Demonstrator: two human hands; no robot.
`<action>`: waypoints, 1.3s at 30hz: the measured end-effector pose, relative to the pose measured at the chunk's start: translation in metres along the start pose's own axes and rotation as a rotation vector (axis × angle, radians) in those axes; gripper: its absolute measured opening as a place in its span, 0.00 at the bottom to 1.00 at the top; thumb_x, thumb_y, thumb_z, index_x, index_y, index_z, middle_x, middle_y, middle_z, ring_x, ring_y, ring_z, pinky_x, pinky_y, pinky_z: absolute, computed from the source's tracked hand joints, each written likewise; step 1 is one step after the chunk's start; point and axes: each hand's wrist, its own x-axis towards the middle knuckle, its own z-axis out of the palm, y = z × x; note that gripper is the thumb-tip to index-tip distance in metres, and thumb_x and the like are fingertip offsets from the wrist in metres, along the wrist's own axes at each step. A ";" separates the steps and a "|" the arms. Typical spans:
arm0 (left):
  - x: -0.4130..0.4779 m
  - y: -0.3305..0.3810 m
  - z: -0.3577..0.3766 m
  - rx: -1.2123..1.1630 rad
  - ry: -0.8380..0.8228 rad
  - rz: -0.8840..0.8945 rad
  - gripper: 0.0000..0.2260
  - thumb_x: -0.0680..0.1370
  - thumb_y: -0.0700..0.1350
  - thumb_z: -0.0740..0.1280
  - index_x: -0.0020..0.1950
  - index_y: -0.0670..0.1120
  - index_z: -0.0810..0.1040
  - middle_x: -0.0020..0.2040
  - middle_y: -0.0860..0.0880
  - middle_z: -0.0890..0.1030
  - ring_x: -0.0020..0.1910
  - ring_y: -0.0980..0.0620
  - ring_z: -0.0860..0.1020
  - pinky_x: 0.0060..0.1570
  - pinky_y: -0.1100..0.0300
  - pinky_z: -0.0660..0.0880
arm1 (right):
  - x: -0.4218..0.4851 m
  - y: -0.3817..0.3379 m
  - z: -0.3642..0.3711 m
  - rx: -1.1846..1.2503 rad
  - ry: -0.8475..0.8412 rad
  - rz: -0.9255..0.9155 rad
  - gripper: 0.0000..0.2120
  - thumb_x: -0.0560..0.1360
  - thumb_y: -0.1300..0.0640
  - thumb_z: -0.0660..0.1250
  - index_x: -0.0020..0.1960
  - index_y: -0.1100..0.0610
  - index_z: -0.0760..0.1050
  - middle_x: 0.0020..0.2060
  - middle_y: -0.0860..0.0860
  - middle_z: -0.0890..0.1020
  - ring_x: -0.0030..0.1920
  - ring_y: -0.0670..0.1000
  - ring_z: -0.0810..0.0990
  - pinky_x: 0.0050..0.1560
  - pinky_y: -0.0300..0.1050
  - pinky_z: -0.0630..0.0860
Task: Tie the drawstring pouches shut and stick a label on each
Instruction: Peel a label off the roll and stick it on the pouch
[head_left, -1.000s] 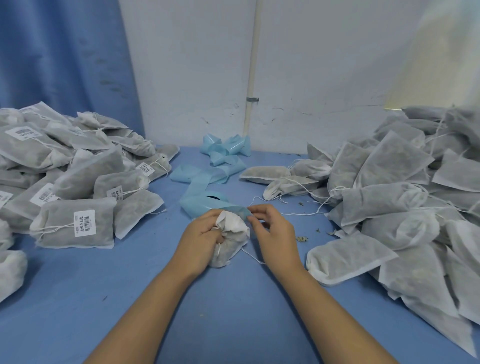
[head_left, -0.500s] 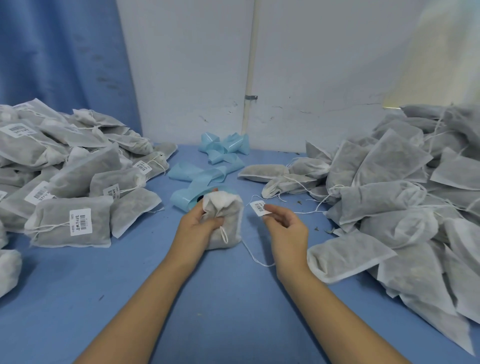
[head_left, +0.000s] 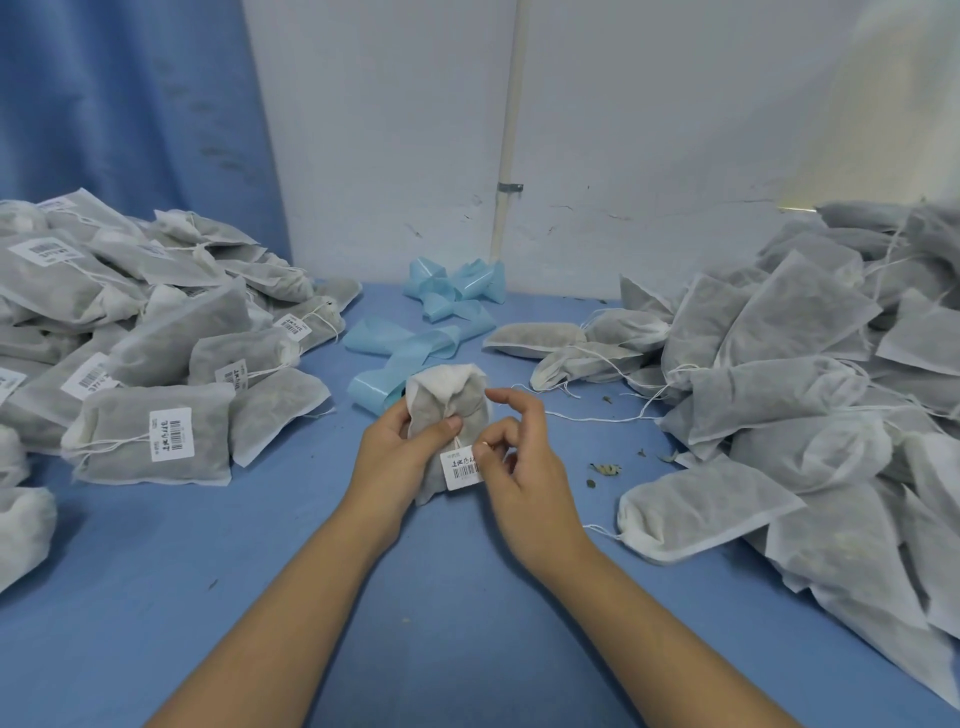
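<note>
Head view. Blue bench (head_left: 467, 649), carrying all items below. One unlabelled heap (head_left: 789, 384) of pouches, right of the held pouch (head_left: 447, 400), strings trailing. One labelled heap (head_left: 156, 364), left of the held pouch. Pale blue backing strip (head_left: 410, 348), curled just behind it. The left hand (head_left: 400, 462) grips the held pouch's left side, thumb across its front. The right hand (head_left: 524, 478), at its right, pinches the edge of the barcode label (head_left: 460, 470) between thumb and forefinger. The held pouch is upright with its neck gathered, and the barcode label lies against its lower front.
</note>
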 end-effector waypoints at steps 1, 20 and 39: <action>0.000 0.000 0.001 -0.012 -0.001 -0.003 0.08 0.74 0.37 0.70 0.48 0.50 0.81 0.44 0.47 0.85 0.43 0.49 0.83 0.46 0.54 0.78 | 0.000 0.001 0.000 -0.030 -0.004 -0.006 0.22 0.77 0.63 0.61 0.60 0.40 0.60 0.38 0.44 0.76 0.36 0.43 0.72 0.42 0.42 0.70; -0.008 0.002 0.010 -0.186 -0.081 -0.104 0.09 0.72 0.47 0.71 0.50 0.47 0.82 0.47 0.44 0.85 0.44 0.47 0.84 0.41 0.57 0.81 | -0.001 0.001 -0.003 -0.136 0.052 0.234 0.37 0.66 0.41 0.75 0.67 0.51 0.63 0.54 0.46 0.76 0.55 0.47 0.76 0.53 0.47 0.74; -0.010 -0.007 0.014 0.244 -0.284 0.020 0.21 0.73 0.61 0.61 0.41 0.42 0.77 0.28 0.46 0.78 0.27 0.51 0.76 0.27 0.64 0.72 | 0.009 -0.001 -0.014 0.437 0.179 0.373 0.11 0.77 0.50 0.66 0.42 0.58 0.75 0.27 0.44 0.78 0.27 0.40 0.73 0.29 0.32 0.69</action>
